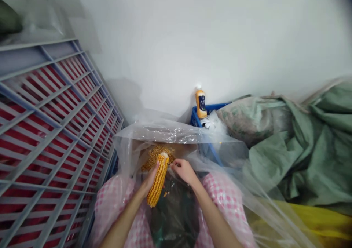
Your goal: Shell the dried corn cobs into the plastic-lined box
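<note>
A yellow corn cob (158, 182), mostly covered in kernels, leans upright with its pale tip at the top. My left hand (150, 178) is wrapped around its left side. Just right of the cob's upper end, my right hand (184, 170) is closed in a pinch, with a thin dark thing perhaps at its fingertips, too small to name. Loose corn kernels (150, 159) lie in a pile behind the cob, inside a clear plastic sheet (165, 132) that spreads over my lap. A few more kernels (166, 193) rest on the dark part below my hands.
Stacked slatted crates (52, 130) with red contents rise close on the left. At the right, a blue basket (211, 154) holds an orange bottle (201, 103) and white plastic. Green tarpaulin (299, 160) and a yellow sheet (316, 218) lie farther right. A white wall (176, 46) stands ahead.
</note>
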`<control>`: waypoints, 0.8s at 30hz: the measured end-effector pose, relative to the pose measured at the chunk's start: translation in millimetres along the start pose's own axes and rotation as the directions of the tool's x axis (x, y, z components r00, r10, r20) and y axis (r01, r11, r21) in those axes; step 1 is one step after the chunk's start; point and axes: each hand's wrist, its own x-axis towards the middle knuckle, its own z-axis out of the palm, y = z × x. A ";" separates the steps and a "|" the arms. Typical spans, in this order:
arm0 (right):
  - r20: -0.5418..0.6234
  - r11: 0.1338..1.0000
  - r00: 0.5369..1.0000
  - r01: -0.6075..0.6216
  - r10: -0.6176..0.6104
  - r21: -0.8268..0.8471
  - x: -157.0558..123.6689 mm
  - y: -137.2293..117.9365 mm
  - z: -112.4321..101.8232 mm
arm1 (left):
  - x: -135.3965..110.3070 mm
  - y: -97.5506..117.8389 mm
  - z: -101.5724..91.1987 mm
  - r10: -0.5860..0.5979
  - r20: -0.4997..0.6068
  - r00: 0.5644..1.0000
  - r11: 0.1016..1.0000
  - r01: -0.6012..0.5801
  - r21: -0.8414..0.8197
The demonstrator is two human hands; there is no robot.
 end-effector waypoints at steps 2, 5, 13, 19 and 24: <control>0.001 0.999 1.000 0.001 -0.001 -0.035 -1.9 -0.2 -3.2 | -0.8 0.8 -0.8 -0.013 0.021 1.000 0.999 0.013 0.038; 0.024 0.998 1.000 -0.011 0.012 -0.059 -6.2 0.4 -7.0 | -1.8 -0.7 -3.3 -0.022 0.070 0.997 0.999 0.019 0.039; 0.015 0.994 0.998 -0.058 0.060 -0.095 -9.1 5.2 0.3 | 5.8 -6.3 -8.5 -0.086 0.090 0.992 0.996 0.083 0.044; 0.015 0.995 0.999 -0.036 0.037 -0.091 -9.6 7.3 1.1 | 12.8 -16.0 -13.6 -0.191 0.191 0.963 0.979 0.202 -0.038; 0.029 0.993 0.998 -0.050 0.053 -0.109 -9.5 9.1 1.9 | 12.2 -18.7 -10.6 -0.199 0.210 0.957 0.970 0.223 -0.097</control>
